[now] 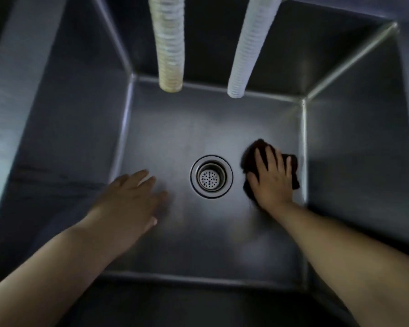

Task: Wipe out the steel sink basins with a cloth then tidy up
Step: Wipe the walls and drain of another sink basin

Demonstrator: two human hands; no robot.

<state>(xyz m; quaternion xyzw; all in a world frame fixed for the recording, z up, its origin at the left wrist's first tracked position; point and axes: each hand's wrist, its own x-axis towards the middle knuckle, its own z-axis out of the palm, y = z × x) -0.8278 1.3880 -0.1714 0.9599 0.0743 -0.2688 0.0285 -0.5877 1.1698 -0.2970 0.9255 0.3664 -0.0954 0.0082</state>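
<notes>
I look straight down into a deep steel sink basin [210, 123] with a round strainer drain [211, 177] in the middle of its floor. My right hand [273, 179] lies flat, fingers spread, pressing a dark brown cloth [293, 172] onto the basin floor right of the drain, close to the right wall. The cloth shows around my fingers and thumb. My left hand [130, 200] rests palm down on the floor left of the drain, fingers apart, holding nothing.
Two ribbed hoses hang down over the back of the basin, a yellowed hose [170, 43] on the left and a white hose [248, 48] on the right, both ending above the floor. Steep steel walls close in all around.
</notes>
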